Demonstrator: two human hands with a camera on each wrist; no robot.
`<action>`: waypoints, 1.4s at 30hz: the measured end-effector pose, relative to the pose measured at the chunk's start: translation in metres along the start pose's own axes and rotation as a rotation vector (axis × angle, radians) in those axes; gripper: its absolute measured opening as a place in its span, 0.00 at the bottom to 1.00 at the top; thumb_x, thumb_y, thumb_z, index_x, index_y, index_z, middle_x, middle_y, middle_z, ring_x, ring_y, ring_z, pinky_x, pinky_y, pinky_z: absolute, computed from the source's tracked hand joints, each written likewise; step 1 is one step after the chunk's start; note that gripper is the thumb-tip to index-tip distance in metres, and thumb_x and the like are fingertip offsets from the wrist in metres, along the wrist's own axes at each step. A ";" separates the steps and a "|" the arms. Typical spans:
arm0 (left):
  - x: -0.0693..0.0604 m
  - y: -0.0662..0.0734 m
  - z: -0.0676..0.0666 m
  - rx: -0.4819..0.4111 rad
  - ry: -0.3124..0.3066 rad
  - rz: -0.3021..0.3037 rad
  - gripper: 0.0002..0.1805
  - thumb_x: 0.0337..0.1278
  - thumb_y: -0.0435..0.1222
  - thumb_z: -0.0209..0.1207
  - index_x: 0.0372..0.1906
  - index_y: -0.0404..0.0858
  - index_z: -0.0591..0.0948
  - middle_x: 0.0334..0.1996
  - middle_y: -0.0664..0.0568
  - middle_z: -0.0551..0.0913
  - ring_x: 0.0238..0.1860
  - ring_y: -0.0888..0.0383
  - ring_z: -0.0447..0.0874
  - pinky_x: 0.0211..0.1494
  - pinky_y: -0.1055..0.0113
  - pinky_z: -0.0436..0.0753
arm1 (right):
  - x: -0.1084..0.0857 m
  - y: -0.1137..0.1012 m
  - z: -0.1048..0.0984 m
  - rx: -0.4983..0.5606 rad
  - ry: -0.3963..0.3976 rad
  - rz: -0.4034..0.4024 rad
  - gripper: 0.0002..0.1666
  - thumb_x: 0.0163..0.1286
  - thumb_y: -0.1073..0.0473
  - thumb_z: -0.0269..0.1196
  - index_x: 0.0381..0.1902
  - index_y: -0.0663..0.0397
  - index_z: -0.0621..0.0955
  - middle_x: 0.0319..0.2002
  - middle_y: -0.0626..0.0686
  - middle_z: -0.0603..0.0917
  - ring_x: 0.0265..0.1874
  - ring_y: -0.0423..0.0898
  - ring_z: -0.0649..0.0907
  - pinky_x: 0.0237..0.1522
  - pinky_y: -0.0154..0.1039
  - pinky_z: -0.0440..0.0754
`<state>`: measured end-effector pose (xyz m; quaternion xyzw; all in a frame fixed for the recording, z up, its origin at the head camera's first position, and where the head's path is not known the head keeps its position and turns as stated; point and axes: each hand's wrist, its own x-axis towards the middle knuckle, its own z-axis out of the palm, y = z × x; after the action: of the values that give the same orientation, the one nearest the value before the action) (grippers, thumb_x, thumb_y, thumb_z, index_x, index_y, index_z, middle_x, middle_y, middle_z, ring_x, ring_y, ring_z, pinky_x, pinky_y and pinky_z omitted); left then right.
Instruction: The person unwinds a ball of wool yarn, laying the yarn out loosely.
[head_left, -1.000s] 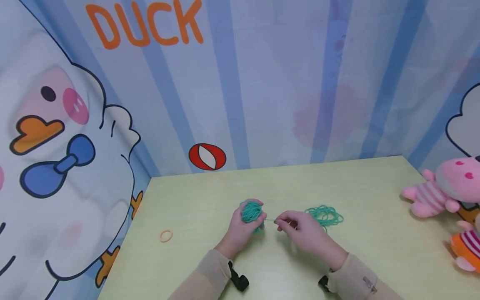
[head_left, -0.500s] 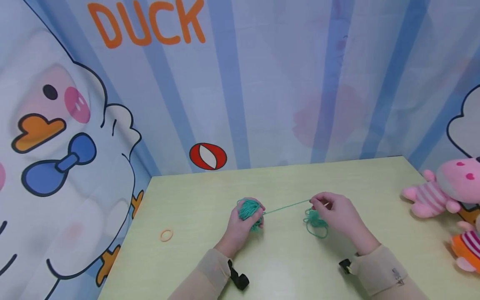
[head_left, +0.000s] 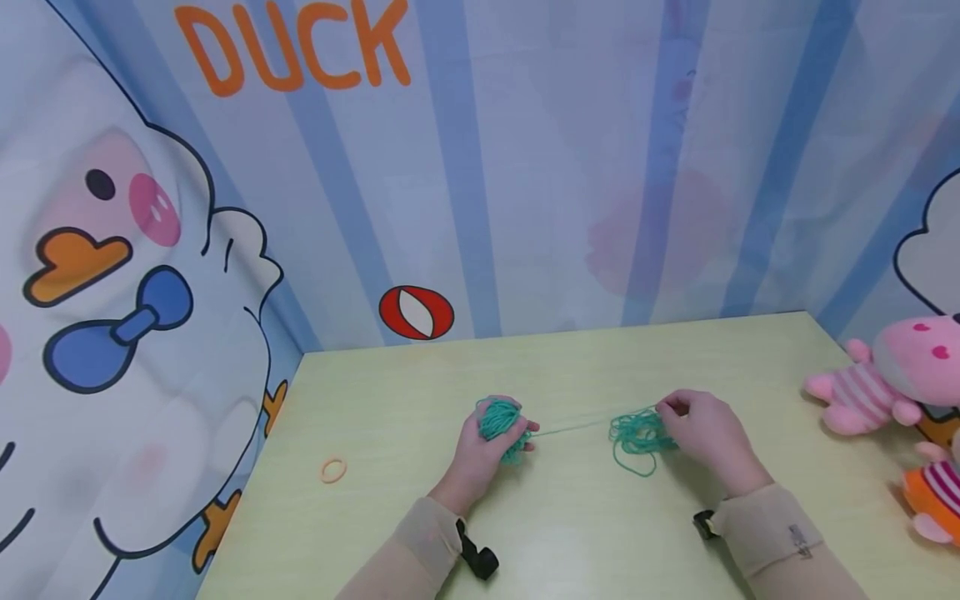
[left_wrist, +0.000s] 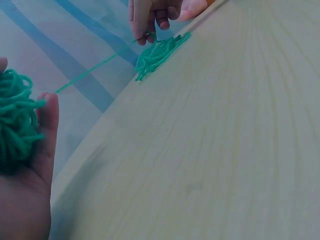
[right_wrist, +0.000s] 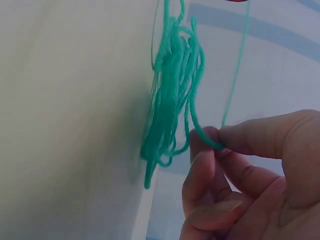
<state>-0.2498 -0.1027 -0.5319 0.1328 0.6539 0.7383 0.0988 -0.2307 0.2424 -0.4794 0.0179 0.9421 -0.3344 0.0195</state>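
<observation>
My left hand (head_left: 483,454) holds a wound bundle of green yarn (head_left: 498,419), with the thumb over its near side. A single strand (left_wrist: 87,72) runs from this bundle across to my right hand (head_left: 705,429). Between thumb and index finger the right hand pinches that strand, as the right wrist view shows up close. Just left of the right hand lies a loose pile of green yarn (head_left: 637,435) in loops on the table. From the pile a loop leads up to the pinching fingertips (right_wrist: 240,137).
An orange ring (head_left: 333,470) lies on the pale wooden table (head_left: 420,517) to the left. Two plush toys, one a pink striped one (head_left: 870,392), sit at the right edge. A printed duck curtain (head_left: 540,167) hangs behind the table.
My right hand has moved away to the right, drawing out a longer strand from the bundle. The pile of loops has shifted slightly left. My left hand stays nearly in place, still holding the bundle.
</observation>
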 end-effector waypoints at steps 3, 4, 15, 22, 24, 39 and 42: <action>0.000 0.000 0.000 -0.003 -0.006 -0.007 0.29 0.79 0.40 0.66 0.70 0.28 0.70 0.52 0.39 0.93 0.40 0.55 0.96 0.54 0.64 0.94 | 0.003 0.009 -0.002 -0.012 -0.016 0.040 0.23 0.85 0.52 0.56 0.60 0.65 0.85 0.54 0.67 0.89 0.42 0.54 0.86 0.46 0.52 0.85; 0.000 0.000 0.001 -0.005 -0.005 -0.004 0.29 0.79 0.40 0.66 0.70 0.28 0.70 0.52 0.39 0.93 0.40 0.55 0.96 0.54 0.64 0.94 | 0.004 0.011 -0.003 -0.017 -0.027 0.051 0.23 0.85 0.52 0.56 0.61 0.65 0.85 0.53 0.66 0.89 0.41 0.53 0.86 0.44 0.50 0.85; 0.002 -0.002 0.002 -0.015 0.026 0.012 0.30 0.76 0.37 0.69 0.70 0.26 0.70 0.45 0.49 0.93 0.47 0.50 0.96 0.57 0.60 0.94 | 0.002 -0.001 0.007 -0.066 0.022 -0.031 0.26 0.84 0.51 0.58 0.65 0.67 0.82 0.61 0.72 0.83 0.53 0.66 0.85 0.55 0.65 0.84; -0.001 0.002 0.004 -0.043 -0.029 0.004 0.32 0.76 0.39 0.69 0.71 0.25 0.68 0.48 0.48 0.90 0.48 0.55 0.96 0.60 0.58 0.94 | -0.012 -0.043 0.036 0.121 -0.043 -0.290 0.25 0.84 0.52 0.64 0.72 0.56 0.82 0.67 0.59 0.86 0.44 0.45 0.85 0.39 0.39 0.84; -0.002 0.003 0.004 -0.053 -0.051 0.007 0.32 0.78 0.39 0.68 0.71 0.25 0.68 0.49 0.48 0.89 0.50 0.56 0.96 0.61 0.57 0.93 | -0.017 -0.055 0.047 0.169 -0.124 -0.325 0.26 0.85 0.54 0.62 0.76 0.54 0.79 0.71 0.57 0.85 0.45 0.43 0.86 0.37 0.36 0.84; -0.004 0.004 0.006 -0.008 -0.094 0.035 0.32 0.77 0.39 0.68 0.69 0.23 0.68 0.48 0.51 0.88 0.50 0.58 0.94 0.58 0.60 0.94 | -0.029 -0.078 0.076 0.188 -0.203 -0.297 0.12 0.85 0.57 0.63 0.53 0.53 0.91 0.41 0.49 0.93 0.30 0.40 0.80 0.29 0.34 0.78; -0.003 0.002 0.006 0.024 -0.060 0.036 0.31 0.76 0.39 0.69 0.69 0.24 0.69 0.48 0.51 0.91 0.46 0.59 0.94 0.57 0.62 0.94 | -0.028 -0.075 0.071 0.206 -0.155 -0.269 0.12 0.85 0.57 0.62 0.54 0.51 0.90 0.42 0.49 0.93 0.31 0.41 0.81 0.29 0.34 0.79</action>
<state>-0.2452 -0.0984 -0.5293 0.1676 0.6569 0.7278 0.1035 -0.2047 0.1384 -0.4860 -0.1322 0.8924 -0.4291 0.0454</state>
